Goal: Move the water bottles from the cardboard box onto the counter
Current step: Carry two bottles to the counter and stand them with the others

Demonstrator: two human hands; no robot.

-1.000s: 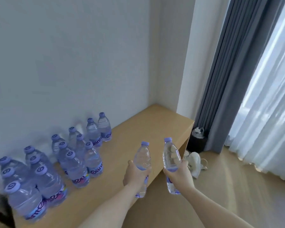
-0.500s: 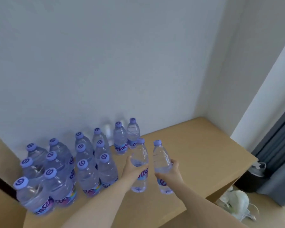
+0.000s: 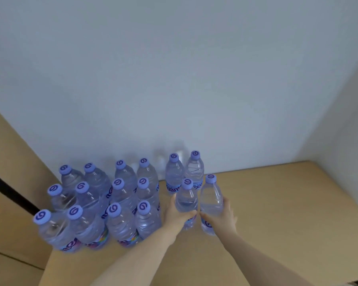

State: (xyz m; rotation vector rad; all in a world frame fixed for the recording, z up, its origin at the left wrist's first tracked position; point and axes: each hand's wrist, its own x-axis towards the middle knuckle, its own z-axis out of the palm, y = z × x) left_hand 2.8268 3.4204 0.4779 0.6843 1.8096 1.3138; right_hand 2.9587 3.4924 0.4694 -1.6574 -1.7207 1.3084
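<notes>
Both hands are loaded and extended over the counter (image 3: pixel 277 213). Left hand (image 3: pixel 177 216) grips one water bottle (image 3: pixel 186 200) around its lower body, fingers curled round the label area; right hand (image 3: pixel 221 218) grips a second water bottle (image 3: pixel 211 195) the same way. Both held bottles are upright, caps up, just beside each other, and their bases sit at or very near the wooden surface; whether they are touching it cannot be told. Immediately to the left stands the placed group (image 3: pixel 103 203), upright bottles in rows, with the nearest one (image 3: pixel 147 217) just beside the left hand. Directly behind the held pair, two more bottles (image 3: pixel 184 172) stand against the wall (image 3: pixel 174 69). At the far left edge a tan panel (image 3: pixel 6 162) with a dark gap is visible. The cardboard box is not in view. Step in hand, as judged: placement of a pair in front of the two at the wall, extending the rows to the right. Next move calls for seating both bases flat, then releasing each grip without nudging the neighbouring bottle on the left, which stands close enough to be tipped. Withdraw the hands straight back toward the body.
</notes>
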